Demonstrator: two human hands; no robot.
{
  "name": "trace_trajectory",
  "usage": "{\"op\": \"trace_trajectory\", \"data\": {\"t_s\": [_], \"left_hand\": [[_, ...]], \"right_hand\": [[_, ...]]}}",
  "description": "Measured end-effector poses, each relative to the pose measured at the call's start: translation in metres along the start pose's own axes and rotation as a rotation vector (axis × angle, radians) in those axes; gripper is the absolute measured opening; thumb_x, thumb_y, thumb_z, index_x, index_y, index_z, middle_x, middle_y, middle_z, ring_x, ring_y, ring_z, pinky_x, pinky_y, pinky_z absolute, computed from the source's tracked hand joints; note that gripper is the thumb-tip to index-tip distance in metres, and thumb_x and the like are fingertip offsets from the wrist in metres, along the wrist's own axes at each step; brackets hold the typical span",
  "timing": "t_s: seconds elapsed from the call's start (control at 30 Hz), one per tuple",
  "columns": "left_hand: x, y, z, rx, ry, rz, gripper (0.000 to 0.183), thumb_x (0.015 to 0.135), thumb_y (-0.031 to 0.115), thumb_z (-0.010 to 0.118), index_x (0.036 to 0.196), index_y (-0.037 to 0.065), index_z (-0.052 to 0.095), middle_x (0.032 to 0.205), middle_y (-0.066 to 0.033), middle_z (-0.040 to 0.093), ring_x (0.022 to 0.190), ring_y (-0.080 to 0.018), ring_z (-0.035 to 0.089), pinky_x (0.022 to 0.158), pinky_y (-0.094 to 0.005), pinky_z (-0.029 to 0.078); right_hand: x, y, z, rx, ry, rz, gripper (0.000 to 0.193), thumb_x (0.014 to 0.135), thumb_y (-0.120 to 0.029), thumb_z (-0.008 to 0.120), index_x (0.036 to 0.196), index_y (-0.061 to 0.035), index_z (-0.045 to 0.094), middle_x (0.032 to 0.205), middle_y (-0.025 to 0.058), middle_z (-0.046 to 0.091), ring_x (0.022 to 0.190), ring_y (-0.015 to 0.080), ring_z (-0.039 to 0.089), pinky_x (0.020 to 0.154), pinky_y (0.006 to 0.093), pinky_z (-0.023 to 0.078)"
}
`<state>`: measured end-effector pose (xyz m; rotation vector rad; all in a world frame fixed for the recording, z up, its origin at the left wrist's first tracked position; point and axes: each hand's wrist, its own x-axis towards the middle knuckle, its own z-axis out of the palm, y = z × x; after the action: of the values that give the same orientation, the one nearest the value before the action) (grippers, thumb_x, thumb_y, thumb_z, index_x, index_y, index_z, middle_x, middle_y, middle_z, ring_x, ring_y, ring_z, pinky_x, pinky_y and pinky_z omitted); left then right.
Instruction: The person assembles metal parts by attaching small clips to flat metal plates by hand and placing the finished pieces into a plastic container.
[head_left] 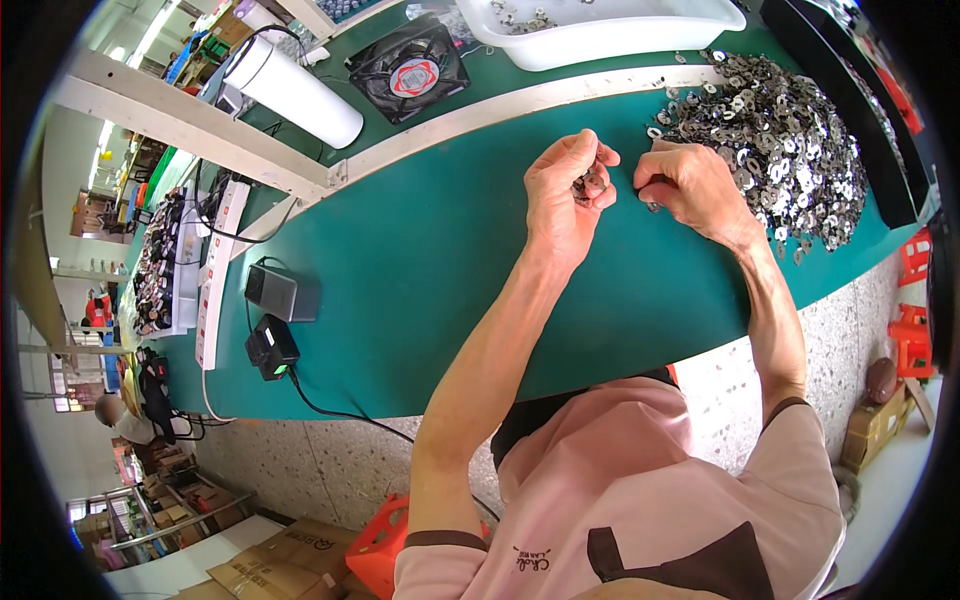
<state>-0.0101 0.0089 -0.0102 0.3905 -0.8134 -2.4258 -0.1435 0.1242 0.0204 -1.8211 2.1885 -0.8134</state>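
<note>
My left hand is raised over the green table, its fingers curled round several small metal pieces. Just to its right, my right hand is closed in a pinch, with a small metal piece showing at the fingertips. The hands are a little apart. A large heap of small flat silvery pieces with holes, like washers or tabs, spreads on the table beyond and to the right of my right hand.
A white tray with some pieces stands behind a pale rail. At the right edge is a black bin. A black fan, a white cylinder, a power strip and black adapters with cables lie left.
</note>
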Motion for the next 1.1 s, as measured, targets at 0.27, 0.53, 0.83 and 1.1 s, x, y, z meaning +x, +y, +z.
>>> {"op": "trace_trajectory", "data": {"t_s": [0.27, 0.53, 0.83, 1.1], "left_hand": [[-0.002, 0.001, -0.002, -0.011, -0.03, -0.01, 0.014, 0.088, 0.016, 0.06, 0.081, 0.004, 0.058, 0.075, -0.0052, 0.056, 0.056, -0.007, 0.04, 0.048, -0.022, 0.033], [0.003, -0.003, -0.006, 0.029, -0.054, -0.016, 0.008, 0.087, 0.011, 0.06, 0.085, 0.004, 0.058, 0.07, -0.0005, 0.048, 0.054, -0.0062, 0.036, 0.048, -0.0213, 0.028], [0.004, 0.005, -0.006, -0.043, -0.061, -0.051, 0.021, 0.092, 0.006, 0.052, 0.111, -0.002, 0.055, 0.075, -0.0037, 0.053, 0.057, -0.007, 0.037, 0.049, -0.0203, 0.031], [0.001, 0.005, -0.006, -0.075, -0.049, -0.082, 0.01, 0.09, 0.011, 0.058, 0.092, 0.001, 0.06, 0.073, -0.0037, 0.055, 0.056, -0.0081, 0.041, 0.048, -0.0224, 0.032]], "right_hand": [[-0.002, -0.006, 0.0, 0.079, -0.006, 0.023, 0.009, 0.066, -0.001, 0.067, 0.075, -0.0035, 0.063, 0.072, 0.0116, 0.062, 0.072, 0.03, 0.062, 0.064, 0.0392, 0.047], [-0.002, 0.009, 0.006, 0.108, 0.008, -0.058, 0.007, 0.07, -0.001, 0.062, 0.077, -0.0021, 0.061, 0.069, 0.0138, 0.062, 0.068, 0.0291, 0.063, 0.06, 0.039, 0.048], [-0.003, 0.019, -0.027, 0.099, -0.041, 0.055, 0.018, 0.068, -0.005, 0.068, 0.083, 0.0027, 0.062, 0.069, 0.0121, 0.062, 0.063, 0.0221, 0.061, 0.058, 0.0335, 0.047], [-0.006, 0.018, -0.006, 0.12, -0.145, 0.067, 0.019, 0.059, -0.003, 0.069, 0.077, -0.0008, 0.064, 0.067, 0.0094, 0.06, 0.066, 0.0243, 0.061, 0.059, 0.0358, 0.045]]}}
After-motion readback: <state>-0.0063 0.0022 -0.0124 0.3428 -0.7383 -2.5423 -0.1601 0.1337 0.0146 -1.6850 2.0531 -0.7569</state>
